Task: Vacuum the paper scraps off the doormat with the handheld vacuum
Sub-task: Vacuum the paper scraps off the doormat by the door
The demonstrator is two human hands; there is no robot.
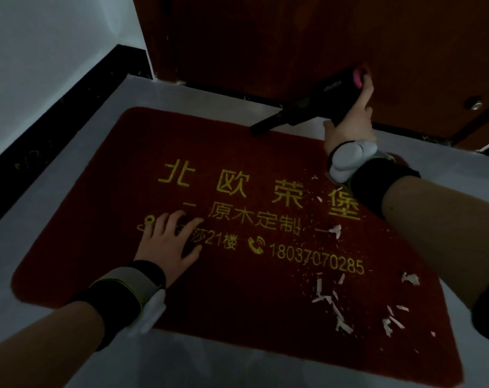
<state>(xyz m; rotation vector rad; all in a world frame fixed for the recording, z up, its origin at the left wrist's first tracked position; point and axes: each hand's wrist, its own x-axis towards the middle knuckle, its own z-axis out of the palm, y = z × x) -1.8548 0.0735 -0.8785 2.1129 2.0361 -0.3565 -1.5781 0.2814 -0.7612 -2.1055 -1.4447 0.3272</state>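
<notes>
Vacuum raised at the doormat's 1 o'clock edge; scraps lie at 4 to 5 o'clock.

The right hand grips the handheld vacuum; the left hand rests flat, fingers spread, on the doormat. Risk: a fast sweep may scatter the paper scraps onto the floor, since many lie near the mat's edge.

Door close behind doormat
</notes>
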